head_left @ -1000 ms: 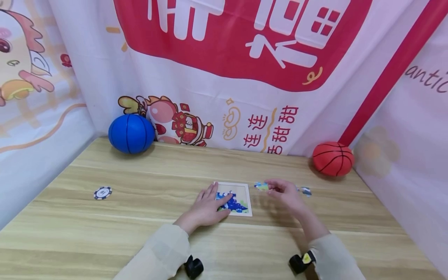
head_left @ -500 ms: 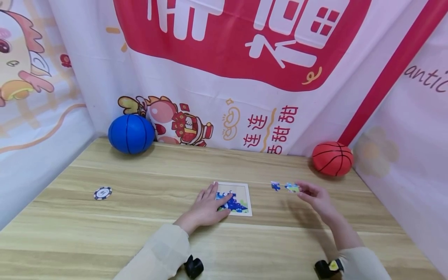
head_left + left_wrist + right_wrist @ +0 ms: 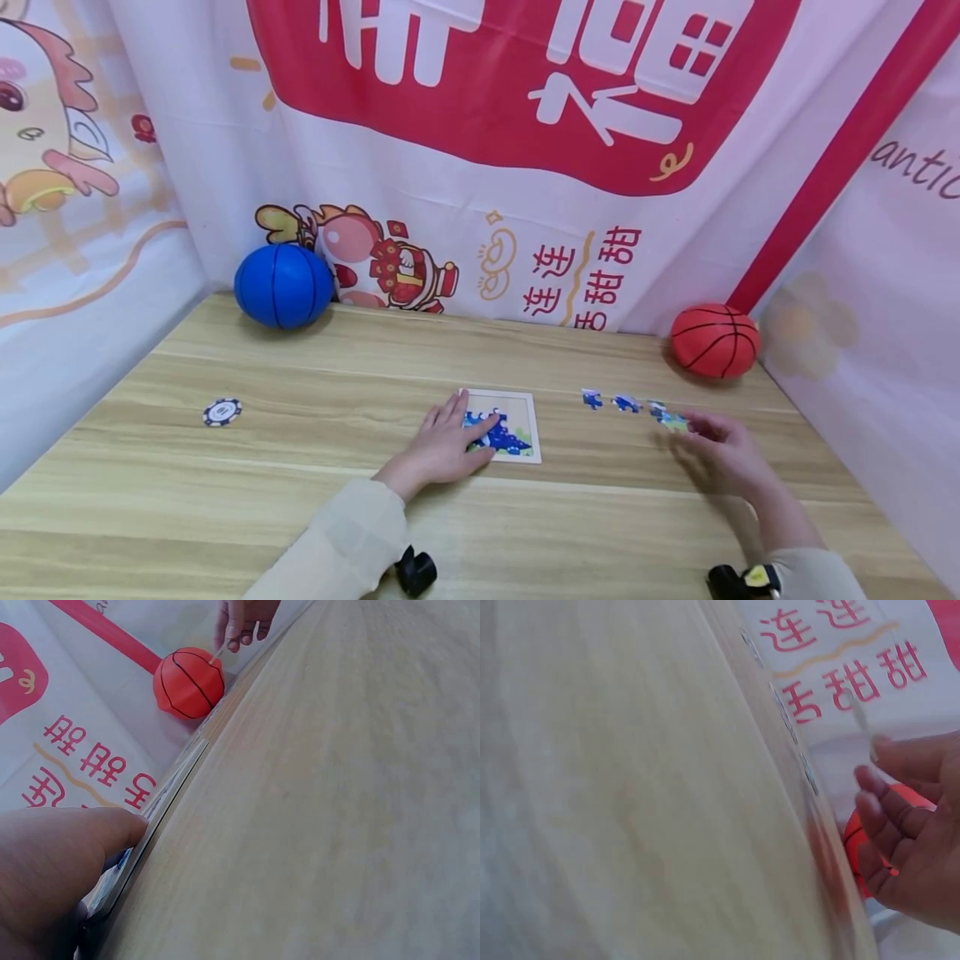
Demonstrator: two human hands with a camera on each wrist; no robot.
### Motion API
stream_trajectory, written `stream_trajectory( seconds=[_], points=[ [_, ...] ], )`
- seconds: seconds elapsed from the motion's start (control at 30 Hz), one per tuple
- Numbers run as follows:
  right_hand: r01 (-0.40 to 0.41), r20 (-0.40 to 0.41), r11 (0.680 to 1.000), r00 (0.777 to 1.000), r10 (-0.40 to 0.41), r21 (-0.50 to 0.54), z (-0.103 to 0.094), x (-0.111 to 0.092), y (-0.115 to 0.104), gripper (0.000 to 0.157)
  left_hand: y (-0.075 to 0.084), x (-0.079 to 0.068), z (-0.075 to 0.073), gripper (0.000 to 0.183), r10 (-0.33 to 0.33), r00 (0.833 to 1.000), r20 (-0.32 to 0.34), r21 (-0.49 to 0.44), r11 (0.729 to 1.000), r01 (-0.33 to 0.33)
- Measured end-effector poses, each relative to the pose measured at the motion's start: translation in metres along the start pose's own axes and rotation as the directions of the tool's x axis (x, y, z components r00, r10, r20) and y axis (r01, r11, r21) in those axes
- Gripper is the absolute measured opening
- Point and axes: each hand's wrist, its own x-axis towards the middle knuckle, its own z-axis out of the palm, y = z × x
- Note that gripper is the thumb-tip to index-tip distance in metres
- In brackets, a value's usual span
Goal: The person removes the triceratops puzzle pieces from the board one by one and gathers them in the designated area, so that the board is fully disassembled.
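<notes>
My left hand (image 3: 441,443) lies with spread fingers on a white-framed jigsaw board (image 3: 536,429), whose lower part carries a blue and green picture. From the side, the left wrist view has the thumb (image 3: 120,825) on the board's edge. Over to the right, my right hand (image 3: 731,457) pinches a green and blue puzzle piece (image 3: 674,423) between thumb and fingertips. That piece appears edge-on as a thin sliver (image 3: 860,718) above the tabletop in the right wrist view. Loose pieces lie in a row: one blue (image 3: 592,399), another blue (image 3: 626,403), and a third (image 3: 656,409) partly overlapped by the held one.
A blue ball (image 3: 283,286) sits at the back left of the wooden table (image 3: 315,367), a red ball (image 3: 715,341) at the back right. One round chip (image 3: 222,412) lies on the left. Printed cloth (image 3: 420,208) hangs behind.
My right hand has moved rightward along the row with the puzzle piece, uncovering the loose pieces to its left. The left hand has stayed on the board.
</notes>
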Motion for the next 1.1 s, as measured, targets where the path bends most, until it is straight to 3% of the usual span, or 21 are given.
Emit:
stream_trajectory(
  seconds=[0.17, 0.3, 0.73, 1.1],
  points=[
    [-0.049, -0.011, 0.994, 0.999, 0.048, -0.102, -0.002, 0.000, 0.014, 0.040, 0.001, 0.000, -0.001, 0.051, 0.001, 1.000, 0.001, -0.001, 1.000, -0.001],
    [-0.037, -0.027, 0.987, 0.999, 0.033, -0.153, -0.001, 0.000, 0.022, 0.038, 0.002, -0.001, -0.001, 0.051, -0.003, 1.000, 0.002, -0.001, 1.000, 0.003],
    [0.005, -0.072, 0.979, 0.997, -0.020, -0.202, 0.010, 0.000, 0.032, 0.034, 0.001, -0.001, 0.001, 0.051, 0.000, 1.000, 0.003, -0.001, 1.000, 0.000],
    [-0.047, -0.030, 0.972, 0.999, 0.041, -0.232, 0.011, 0.004, 0.029, 0.034, 0.002, -0.001, -0.001, 0.051, 0.005, 1.000, -0.001, 0.000, 1.000, -0.005]
  ],
)
